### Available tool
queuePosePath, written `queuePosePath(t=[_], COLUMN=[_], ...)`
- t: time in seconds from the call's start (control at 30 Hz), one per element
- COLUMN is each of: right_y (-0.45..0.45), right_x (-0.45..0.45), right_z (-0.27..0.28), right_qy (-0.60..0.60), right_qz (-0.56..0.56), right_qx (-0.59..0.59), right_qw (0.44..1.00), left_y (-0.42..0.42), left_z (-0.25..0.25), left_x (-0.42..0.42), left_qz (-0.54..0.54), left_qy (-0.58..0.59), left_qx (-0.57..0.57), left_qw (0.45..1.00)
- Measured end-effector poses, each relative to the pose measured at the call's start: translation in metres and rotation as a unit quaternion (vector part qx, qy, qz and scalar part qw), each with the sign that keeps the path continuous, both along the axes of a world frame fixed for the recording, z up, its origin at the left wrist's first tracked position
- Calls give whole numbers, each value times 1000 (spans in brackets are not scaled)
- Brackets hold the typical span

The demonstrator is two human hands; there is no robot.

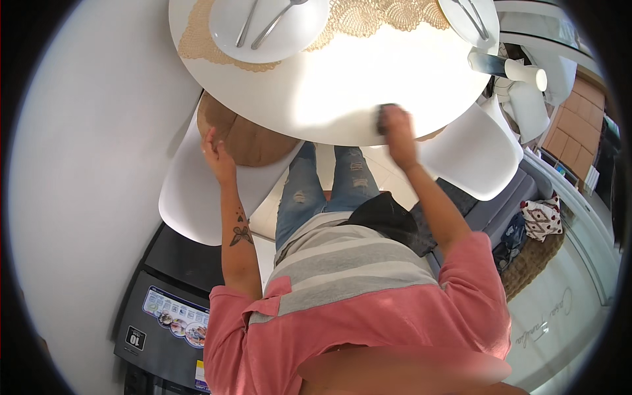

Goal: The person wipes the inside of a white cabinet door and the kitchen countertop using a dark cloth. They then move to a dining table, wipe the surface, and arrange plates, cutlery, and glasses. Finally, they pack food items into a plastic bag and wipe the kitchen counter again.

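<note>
My right hand [401, 136] is on the near part of a white round table [276, 101], gripping a small dark object [382, 119]. Motion blurs both, and I cannot tell whether the object is a cloth or a sponge. Off the table's left edge, my left hand [217, 158] hangs with its fingers apart and nothing in it. Behind that hand is a round brown cushion [252, 143] on a white shell chair [190, 197].
Across the table lie a gold lace runner [365, 19], a white plate [269, 49] and another plate [456, 22], both bearing cutlery. A tall cylindrical container [486, 64] stands by the right edge. Another white chair [474, 163] is at right; a dark appliance [173, 266] sits behind left.
</note>
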State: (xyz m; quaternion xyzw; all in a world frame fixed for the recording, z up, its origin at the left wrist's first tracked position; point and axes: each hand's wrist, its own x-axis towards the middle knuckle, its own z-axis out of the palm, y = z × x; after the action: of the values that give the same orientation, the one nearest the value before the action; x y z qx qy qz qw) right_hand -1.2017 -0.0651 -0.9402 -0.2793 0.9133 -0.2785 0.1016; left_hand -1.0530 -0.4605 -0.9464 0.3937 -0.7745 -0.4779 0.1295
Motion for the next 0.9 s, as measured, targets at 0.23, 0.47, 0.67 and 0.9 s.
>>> queuePosePath(t=[0.23, 0.47, 0.67, 0.9], right_y=[59, -204, -131, 44], right_x=[-69, 33, -60, -192], right_z=[-25, -1, 35, 6], right_qy=[158, 95, -22, 233], right_qz=[-379, 114, 35, -216], right_qx=[147, -96, 77, 22], right_qw=[900, 984, 996, 948], left_y=[16, 28, 30, 111], left_z=[3, 13, 35, 56], left_x=[2, -30, -54, -127], left_qz=[-35, -57, -47, -59], left_qy=[-16, 38, 28, 59], left_qx=[12, 38, -27, 16], left_qw=[999, 997, 998, 996])
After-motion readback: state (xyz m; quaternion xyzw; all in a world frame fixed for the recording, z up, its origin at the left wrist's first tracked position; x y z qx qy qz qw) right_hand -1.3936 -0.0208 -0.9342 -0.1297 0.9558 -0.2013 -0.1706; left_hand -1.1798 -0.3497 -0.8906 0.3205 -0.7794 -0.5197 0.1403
